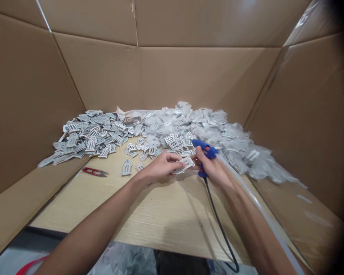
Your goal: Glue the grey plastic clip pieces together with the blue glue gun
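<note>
Between the fingers and thumb of my left hand (163, 167) is a pale arched window-shaped piece (186, 164), held tilted above the table. My right hand (210, 166) is wrapped round a blue hot glue gun (205, 148), whose nozzle points to the left. Fingertips of the right hand are close to the piece's right edge; whether they touch it I cannot tell. A black cord (218, 217) hangs from the gun's handle, and a long clear glue stick (249, 193) trails from its back. One loose window-shaped piece (126, 167) lies flat left of my left hand.
Loose window-shaped pieces (93, 133) are heaped at the back left. Plastic-wrapped ones (218, 130) form a larger pile at the back right. Red thread snips (94, 172) lie on the left of the wooden table (149, 225). Cardboard walls (189, 76) enclose the back and sides.
</note>
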`<state>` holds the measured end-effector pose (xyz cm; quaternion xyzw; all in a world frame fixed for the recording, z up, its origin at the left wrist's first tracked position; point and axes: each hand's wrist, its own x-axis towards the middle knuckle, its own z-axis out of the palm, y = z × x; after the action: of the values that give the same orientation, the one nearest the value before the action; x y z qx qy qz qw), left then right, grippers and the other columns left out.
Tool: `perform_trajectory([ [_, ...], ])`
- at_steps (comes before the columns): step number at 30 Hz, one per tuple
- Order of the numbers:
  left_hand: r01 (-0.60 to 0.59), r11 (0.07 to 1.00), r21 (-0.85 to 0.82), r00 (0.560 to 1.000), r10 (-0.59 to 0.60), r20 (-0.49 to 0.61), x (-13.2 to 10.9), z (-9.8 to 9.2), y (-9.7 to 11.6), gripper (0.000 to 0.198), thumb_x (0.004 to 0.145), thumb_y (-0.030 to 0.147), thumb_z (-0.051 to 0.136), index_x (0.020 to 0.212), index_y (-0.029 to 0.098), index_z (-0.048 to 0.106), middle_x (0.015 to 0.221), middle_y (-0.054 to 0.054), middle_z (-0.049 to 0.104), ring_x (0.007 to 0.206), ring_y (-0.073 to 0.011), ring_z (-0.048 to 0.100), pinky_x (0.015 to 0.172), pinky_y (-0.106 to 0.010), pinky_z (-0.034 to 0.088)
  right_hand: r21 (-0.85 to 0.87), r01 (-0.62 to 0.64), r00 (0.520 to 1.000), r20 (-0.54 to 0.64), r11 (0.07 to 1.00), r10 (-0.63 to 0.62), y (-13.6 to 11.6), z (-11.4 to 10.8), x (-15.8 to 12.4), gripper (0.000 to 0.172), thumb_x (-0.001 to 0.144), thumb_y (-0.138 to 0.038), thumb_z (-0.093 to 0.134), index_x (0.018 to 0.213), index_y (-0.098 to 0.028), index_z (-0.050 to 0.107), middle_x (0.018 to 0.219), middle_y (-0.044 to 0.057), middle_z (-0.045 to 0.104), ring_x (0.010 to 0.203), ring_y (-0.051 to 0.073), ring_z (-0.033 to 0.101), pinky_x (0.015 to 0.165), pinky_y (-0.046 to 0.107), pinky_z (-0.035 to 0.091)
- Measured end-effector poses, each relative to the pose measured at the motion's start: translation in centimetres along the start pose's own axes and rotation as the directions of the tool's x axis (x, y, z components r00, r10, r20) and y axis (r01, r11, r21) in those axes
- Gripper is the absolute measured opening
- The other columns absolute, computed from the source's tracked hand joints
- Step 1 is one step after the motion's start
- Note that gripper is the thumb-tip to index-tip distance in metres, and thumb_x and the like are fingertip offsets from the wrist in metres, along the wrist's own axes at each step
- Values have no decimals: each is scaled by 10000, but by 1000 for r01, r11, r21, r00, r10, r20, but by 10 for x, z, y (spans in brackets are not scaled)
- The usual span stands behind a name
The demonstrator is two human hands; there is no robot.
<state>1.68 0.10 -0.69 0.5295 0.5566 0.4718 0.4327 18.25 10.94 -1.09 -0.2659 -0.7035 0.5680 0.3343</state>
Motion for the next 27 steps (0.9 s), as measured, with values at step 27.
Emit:
perform_trajectory([
  [27, 280, 958, 65, 841, -213, -497, 3, -42, -3, 314, 705, 269, 692, 478, 195, 489, 425, 30, 380, 398, -72, 285, 417, -239, 169, 451, -85, 989, -73, 889, 131, -13, -6, 0, 531, 658, -645, 866, 752, -208, 580, 739, -4, 646, 513, 83, 531, 382, 188, 341],
])
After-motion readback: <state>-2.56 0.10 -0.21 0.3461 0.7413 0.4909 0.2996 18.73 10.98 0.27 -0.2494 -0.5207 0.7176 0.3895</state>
